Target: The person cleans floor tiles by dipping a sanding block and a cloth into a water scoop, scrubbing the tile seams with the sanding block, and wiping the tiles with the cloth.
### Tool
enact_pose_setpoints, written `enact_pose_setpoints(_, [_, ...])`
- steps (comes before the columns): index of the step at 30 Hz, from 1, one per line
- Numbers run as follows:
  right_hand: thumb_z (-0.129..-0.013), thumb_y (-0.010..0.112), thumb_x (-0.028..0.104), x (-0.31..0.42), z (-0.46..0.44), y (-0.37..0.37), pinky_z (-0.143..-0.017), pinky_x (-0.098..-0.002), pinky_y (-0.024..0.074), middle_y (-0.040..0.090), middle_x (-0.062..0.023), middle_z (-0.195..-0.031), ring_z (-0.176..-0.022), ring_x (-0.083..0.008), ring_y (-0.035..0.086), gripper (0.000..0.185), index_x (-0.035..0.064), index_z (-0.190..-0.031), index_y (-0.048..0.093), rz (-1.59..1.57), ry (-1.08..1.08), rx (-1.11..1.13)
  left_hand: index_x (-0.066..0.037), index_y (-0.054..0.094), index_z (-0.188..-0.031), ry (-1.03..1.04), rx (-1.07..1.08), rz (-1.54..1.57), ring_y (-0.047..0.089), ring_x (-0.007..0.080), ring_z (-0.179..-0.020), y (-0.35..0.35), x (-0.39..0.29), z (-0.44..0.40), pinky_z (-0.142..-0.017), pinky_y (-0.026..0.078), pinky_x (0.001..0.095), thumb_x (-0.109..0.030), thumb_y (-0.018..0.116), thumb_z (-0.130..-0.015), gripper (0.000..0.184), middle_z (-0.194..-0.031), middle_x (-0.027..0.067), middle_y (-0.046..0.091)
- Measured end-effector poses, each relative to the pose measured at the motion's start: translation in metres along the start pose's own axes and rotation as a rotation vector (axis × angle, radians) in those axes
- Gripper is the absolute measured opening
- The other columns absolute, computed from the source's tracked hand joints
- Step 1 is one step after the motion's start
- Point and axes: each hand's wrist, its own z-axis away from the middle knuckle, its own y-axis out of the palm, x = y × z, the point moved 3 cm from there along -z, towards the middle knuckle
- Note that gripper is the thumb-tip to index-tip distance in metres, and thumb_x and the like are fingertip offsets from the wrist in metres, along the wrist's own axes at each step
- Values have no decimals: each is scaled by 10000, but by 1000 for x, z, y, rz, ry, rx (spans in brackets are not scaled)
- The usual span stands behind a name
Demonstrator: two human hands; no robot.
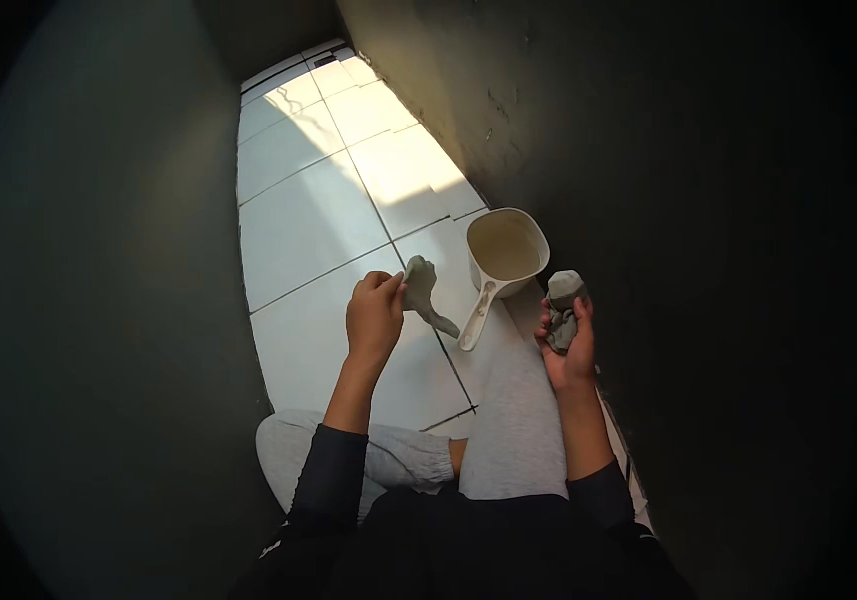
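Note:
Pinched in my left hand [376, 312] is the top of a thin, curved piece of grey clay [421, 293], whose narrow tail hangs down toward the dipper's handle. My right hand [573, 345] wraps round a lump of grey clay [564, 310] with a pale, rounded top. Between the two hands, a white dipper [479, 318] stands on the floor, its handle pointing toward me. It holds cloudy, yellowish liquid.
White floor tiles [313, 225] with dark joints run ahead, sunlit at the far end. Dark walls rise close on the left [173, 270] and right [708, 250]. My legs in grey trousers [516, 430] are folded near the dipper.

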Motion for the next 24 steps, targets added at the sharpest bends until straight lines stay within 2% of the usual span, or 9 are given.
enact_pose_setpoints(4, [-931, 463, 272, 1, 1, 4, -595, -258, 421, 559, -72, -938, -720, -119, 515, 287, 156, -1191, 423, 0, 24, 25, -72, 662, -829, 223, -207, -242, 569, 196, -850, -19, -25, -4, -740, 417, 369, -143, 621, -834, 82, -891, 34, 606])
enact_pose_setpoints(6, [-931, 463, 268, 2, 2, 6, -586, -253, 421, 560, -71, -934, -715, -116, 514, 291, 154, -1195, 421, 2, 11, 15, -68, 632, -804, 390, -270, -384, 571, 214, -846, -20, -30, -6, -752, 418, 434, -156, 619, -835, 94, -860, 24, 603])
enact_pose_setpoints(10, [-930, 471, 291, 1, 1, 3, -584, -252, 424, 565, -67, -926, -711, -114, 519, 279, 164, -1174, 430, 21, 2, 14, -67, 593, -802, 406, -190, -469, 586, 239, -802, -15, -42, -13, -703, 452, 444, -183, 614, -836, 123, -816, 42, 587])
enact_pose_setpoints(12, [-928, 477, 316, 1, 0, 3, -588, -251, 426, 570, -64, -927, -717, -111, 525, 270, 174, -1155, 437, 40, -6, 17, -70, 557, -798, 210, 139, -394, 597, 266, -735, 2, -49, -13, -632, 487, 419, -203, 601, -842, 147, -789, 68, 568])
enact_pose_setpoints(13, [-929, 476, 316, 0, -1, 3, -588, -251, 426, 571, -62, -926, -717, -110, 525, 268, 175, -1153, 436, 44, -3, 24, -70, 546, -789, 316, 99, -402, 598, 275, -674, 11, -50, -14, -544, 484, 379, -206, 592, -847, 155, -770, 82, 557])
enact_pose_setpoints(16, [-928, 476, 317, -2, -1, 0, -589, -252, 427, 573, -59, -924, -717, -109, 526, 265, 177, -1149, 436, 45, -4, 34, -35, 573, -838, 265, 261, -198, 587, 338, -685, 42, -67, -8, -593, 474, 429, -235, 559, -875, 204, -802, 114, 579])
enact_pose_setpoints(18, [-927, 478, 317, -4, -1, -1, -589, -253, 427, 573, -58, -924, -716, -110, 526, 264, 177, -1147, 437, 49, -6, 42, -8, 597, -1046, 140, 568, 86, 641, 299, -811, 70, -71, -1, -698, 499, 376, -266, 569, -890, 302, -935, 178, 647])
enact_pose_setpoints(22, [-925, 480, 314, -2, -2, -3, -593, -257, 429, 571, -60, -919, -719, -113, 527, 266, 175, -1147, 436, 51, -22, 8, -24, 529, -1223, 92, 683, 321, 637, 261, -927, 73, -71, 11, -805, 494, 347, -245, 575, -899, 394, -998, 162, 654])
enact_pose_setpoints(24, [-925, 480, 313, -4, -1, -4, -594, -258, 429, 571, -62, -917, -721, -115, 527, 266, 174, -1147, 436, 39, -17, 15, -24, 533, -1217, 39, 547, 437, 631, 246, -934, 55, -59, 16, -805, 497, 348, -225, 561, -911, 367, -1058, 144, 638])
